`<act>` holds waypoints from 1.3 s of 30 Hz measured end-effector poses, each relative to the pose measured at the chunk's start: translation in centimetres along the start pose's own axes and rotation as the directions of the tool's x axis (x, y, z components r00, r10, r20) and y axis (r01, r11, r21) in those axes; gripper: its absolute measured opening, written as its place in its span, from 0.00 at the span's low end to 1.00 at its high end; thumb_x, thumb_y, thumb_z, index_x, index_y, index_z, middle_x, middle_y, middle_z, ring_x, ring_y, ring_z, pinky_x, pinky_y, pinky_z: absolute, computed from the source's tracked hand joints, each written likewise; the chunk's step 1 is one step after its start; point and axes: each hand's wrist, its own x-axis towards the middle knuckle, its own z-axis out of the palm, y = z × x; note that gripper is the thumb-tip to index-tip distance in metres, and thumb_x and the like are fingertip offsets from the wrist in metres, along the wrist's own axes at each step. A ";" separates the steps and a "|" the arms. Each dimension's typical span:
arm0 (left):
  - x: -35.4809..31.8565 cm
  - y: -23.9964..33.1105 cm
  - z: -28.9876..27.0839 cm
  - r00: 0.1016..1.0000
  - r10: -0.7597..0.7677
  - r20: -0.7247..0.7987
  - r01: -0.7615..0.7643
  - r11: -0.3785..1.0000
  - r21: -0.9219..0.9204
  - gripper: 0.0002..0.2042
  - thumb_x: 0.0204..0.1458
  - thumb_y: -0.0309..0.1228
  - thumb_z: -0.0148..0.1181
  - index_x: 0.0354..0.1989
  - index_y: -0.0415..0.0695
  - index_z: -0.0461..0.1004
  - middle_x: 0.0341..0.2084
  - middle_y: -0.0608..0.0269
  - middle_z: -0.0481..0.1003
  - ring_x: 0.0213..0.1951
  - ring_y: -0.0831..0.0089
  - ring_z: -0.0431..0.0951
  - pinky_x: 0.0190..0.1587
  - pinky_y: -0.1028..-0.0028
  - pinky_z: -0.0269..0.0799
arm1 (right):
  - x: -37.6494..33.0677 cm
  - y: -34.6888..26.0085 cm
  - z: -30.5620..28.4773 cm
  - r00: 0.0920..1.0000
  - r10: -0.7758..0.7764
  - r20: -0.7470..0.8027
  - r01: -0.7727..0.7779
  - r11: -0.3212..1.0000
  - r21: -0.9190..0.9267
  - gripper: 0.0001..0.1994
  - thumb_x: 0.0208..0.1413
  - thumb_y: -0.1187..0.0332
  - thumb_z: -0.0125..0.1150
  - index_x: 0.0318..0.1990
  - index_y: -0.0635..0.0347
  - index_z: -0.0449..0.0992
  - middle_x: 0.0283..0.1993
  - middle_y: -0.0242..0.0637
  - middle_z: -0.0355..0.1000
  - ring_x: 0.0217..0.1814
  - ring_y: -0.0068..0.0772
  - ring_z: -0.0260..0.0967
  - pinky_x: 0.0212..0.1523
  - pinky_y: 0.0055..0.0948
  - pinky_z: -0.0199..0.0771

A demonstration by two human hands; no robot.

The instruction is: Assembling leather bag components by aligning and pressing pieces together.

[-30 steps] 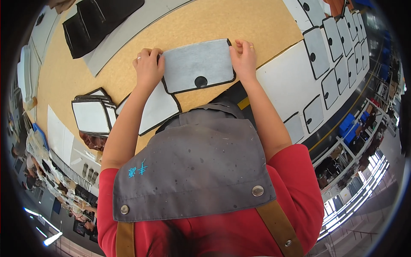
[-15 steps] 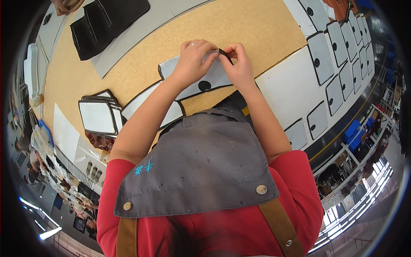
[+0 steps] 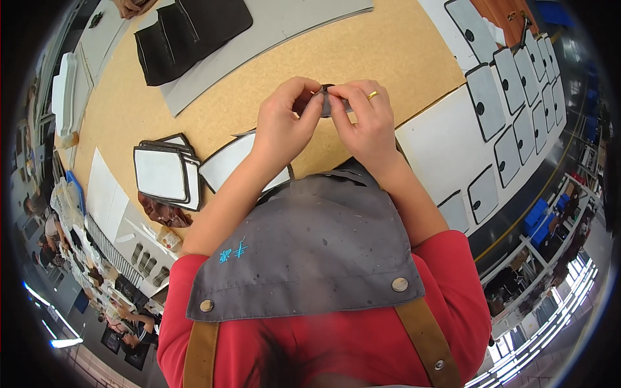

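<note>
Both my hands meet over the tan tabletop, fingertips close together. My left hand and my right hand each pinch a grey panel with black edging. Only a small part of the panel shows between my fingers; my hands cover the rest. Beside my left forearm lies a white panel with a dark border, partly under that arm. Farther left sits a stack of white dark-edged panels.
Black folded material and a grey sheet lie at the far left. On the right, several black-edged grey panels with black dots rest on a white board. A brown crumpled item lies below the stack.
The grey panel, spread out below my hands before, now shows only as a small part between my fingers. My hands have drawn nearer each other, and the whole view has shifted slightly.
</note>
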 end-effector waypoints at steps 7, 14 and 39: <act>-1.9 1.4 -0.5 0.922 0.379 -0.077 -0.341 0.892 0.297 0.04 0.49 0.18 0.55 0.33 0.37 0.71 0.21 0.61 0.70 0.22 0.74 0.71 0.25 0.78 0.66 | 0.8 -2.5 -1.3 0.999 -0.052 0.008 0.053 0.997 -0.056 0.05 0.45 0.75 0.61 0.29 0.58 0.71 0.26 0.31 0.66 0.29 0.31 0.65 0.33 0.28 0.63; -3.4 2.1 -1.0 0.868 0.483 -0.117 -0.405 0.824 0.396 0.05 0.45 0.19 0.56 0.30 0.41 0.72 0.20 0.60 0.69 0.20 0.65 0.70 0.22 0.71 0.64 | 1.1 -4.2 -1.4 0.997 0.045 0.064 -0.053 0.991 0.122 0.06 0.40 0.77 0.58 0.23 0.60 0.66 0.23 0.36 0.63 0.28 0.37 0.64 0.28 0.32 0.66; -5.7 4.9 -4.3 0.998 0.030 0.056 -0.033 0.998 0.058 0.06 0.50 0.28 0.54 0.28 0.36 0.72 0.19 0.66 0.70 0.23 0.82 0.66 0.25 0.79 0.62 | 2.1 -3.6 -3.7 0.466 0.182 0.866 -0.876 -0.044 0.480 0.06 0.56 0.65 0.54 0.34 0.56 0.70 0.32 0.26 0.67 0.35 0.17 0.61 0.41 0.20 0.61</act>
